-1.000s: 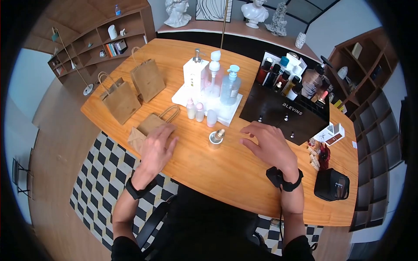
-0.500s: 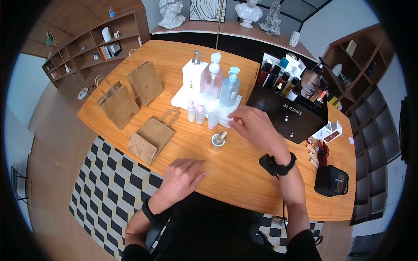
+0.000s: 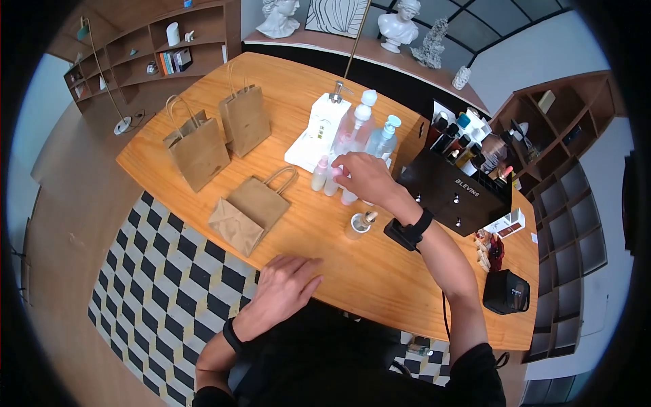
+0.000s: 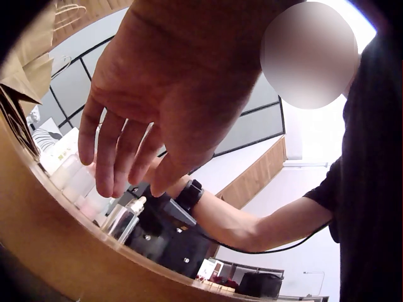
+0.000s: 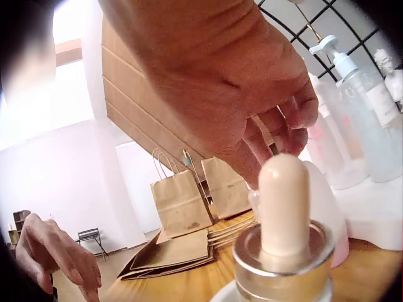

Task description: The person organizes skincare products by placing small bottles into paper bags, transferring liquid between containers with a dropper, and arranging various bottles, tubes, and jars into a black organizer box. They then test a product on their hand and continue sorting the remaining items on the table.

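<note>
- Head view: right hand (image 3: 363, 175) curls its fingertips on a small pink bottle (image 3: 333, 179) by the white tray (image 3: 303, 154); left hand (image 3: 285, 285) lies flat, relaxed, on the tabletop (image 3: 319, 237) edge.
- Left wrist view: left hand (image 4: 170, 88) fingers spread loosely, holding nothing.
- Right wrist view: dropper bottle (image 5: 284, 251) stands just beneath the right hand (image 5: 220, 82).

Right hand (image 3: 363, 178) onto small bottles (image 3: 332, 178)
</note>
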The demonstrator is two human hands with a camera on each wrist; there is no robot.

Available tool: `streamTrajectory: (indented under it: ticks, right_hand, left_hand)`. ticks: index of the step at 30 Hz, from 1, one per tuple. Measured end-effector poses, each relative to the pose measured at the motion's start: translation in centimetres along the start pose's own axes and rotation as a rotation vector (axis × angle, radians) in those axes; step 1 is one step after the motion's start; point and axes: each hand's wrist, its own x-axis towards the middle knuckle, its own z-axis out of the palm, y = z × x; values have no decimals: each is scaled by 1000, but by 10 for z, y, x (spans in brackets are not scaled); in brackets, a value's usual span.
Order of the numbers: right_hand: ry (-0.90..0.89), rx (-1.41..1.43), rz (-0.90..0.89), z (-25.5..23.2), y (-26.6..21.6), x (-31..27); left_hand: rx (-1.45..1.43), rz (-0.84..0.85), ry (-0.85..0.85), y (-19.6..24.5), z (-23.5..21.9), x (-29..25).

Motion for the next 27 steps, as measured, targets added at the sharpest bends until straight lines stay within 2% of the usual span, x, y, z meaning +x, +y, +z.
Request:
streamTrajectory:
  ticks: [9,11,16,18,21,24,27]
  right_hand:
    - [73,126,-9,1,11,-5]
    - [225,139,-10,-10,7,-13]
    - [202,345,88,-53,-15,-50]
    - [116,451,57,-60,-25,-65]
    - [70,544,9,-58,-38,-87]
    - [43,551,-9,-49,-45,-103]
    - [9,584,6,-41,-46,-115]
  left_hand:
    - [-23,12,29,-2,-2,2]
    - [-18,12,46,-4,-2,3]
    - [-26,-58,70,4,-7,12]
    - [-92,-75,113,3,-3,17]
    - [-94,-75,173,23,-6,36]
    - [-76,-19,193,19,10,45]
    - [-122,-42,152,14,22,48]
